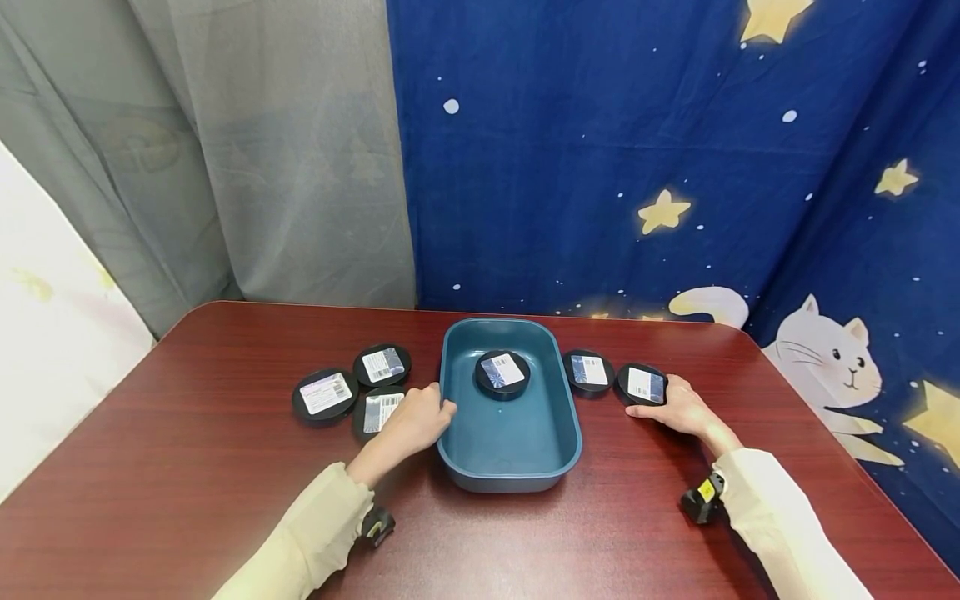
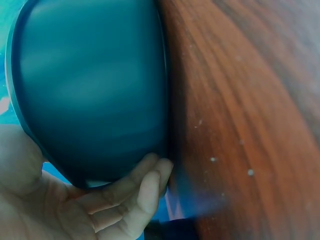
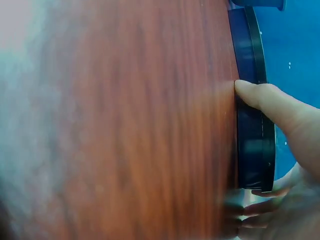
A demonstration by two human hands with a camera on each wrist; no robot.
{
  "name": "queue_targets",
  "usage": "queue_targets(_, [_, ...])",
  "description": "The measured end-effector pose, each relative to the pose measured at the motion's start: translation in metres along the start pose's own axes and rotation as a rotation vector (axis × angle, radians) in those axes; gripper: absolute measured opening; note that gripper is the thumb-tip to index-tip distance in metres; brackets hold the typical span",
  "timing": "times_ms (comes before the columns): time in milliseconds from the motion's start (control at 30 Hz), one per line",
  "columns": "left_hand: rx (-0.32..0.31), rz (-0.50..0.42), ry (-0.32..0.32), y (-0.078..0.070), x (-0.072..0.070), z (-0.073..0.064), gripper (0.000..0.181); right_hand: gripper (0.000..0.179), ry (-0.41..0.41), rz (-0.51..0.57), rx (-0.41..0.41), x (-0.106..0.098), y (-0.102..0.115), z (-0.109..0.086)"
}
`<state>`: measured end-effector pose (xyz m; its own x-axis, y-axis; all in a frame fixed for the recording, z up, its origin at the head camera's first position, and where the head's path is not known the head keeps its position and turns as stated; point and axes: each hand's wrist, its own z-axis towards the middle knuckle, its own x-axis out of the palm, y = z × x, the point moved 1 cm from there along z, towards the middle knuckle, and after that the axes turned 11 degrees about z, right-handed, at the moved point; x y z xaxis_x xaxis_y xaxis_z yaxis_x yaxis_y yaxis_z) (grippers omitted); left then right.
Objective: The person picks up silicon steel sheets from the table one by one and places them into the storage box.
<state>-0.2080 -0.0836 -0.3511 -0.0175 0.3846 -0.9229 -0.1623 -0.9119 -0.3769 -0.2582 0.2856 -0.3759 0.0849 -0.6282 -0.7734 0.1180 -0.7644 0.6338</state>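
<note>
Near the table's middle stands a blue-green rectangular tub (image 1: 517, 442) with rounded corners. One round black container (image 1: 503, 374) with a white and blue label lies inside it. My left hand (image 1: 417, 419) holds the tub's left side; in the left wrist view its fingers curl against the outer wall (image 2: 95, 100). To the right of the tub, my right hand (image 1: 684, 407) grips another round black container (image 1: 646, 384) by its edge. The right wrist view shows the thumb (image 3: 255, 94) pressed on this container's side, with the other fingers around the far side.
A labelled round black container (image 1: 588, 372) sits between the tub and the right hand's one. Left of the tub are three more, at the back (image 1: 382, 365), far left (image 1: 325, 396) and beside the left hand (image 1: 375, 412). Curtains hang behind the reddish-brown table (image 1: 187, 467).
</note>
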Motion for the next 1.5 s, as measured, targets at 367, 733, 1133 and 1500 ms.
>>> queue_targets(367, [0.017, -0.02, -0.023, 0.002, 0.002, 0.0, 0.019, 0.085, -0.001, -0.015, 0.08, 0.0, 0.003, 0.003])
queue_targets(733, [-0.007, -0.018, 0.01, -0.001, -0.001, -0.001, 0.018, 0.083, -0.137, 0.041, 0.071, -0.005, 0.006, -0.002])
queue_targets(1133, [0.012, 0.002, -0.019, 0.003, 0.004, 0.002, 0.017, 0.08, -0.326, 0.1, -0.065, -0.007, 0.022, -0.007])
queue_targets(1500, [0.005, 0.003, -0.013, 0.003, 0.004, 0.002, 0.018, 0.083, -0.421, 0.206, -0.112, 0.001, 0.034, -0.009])
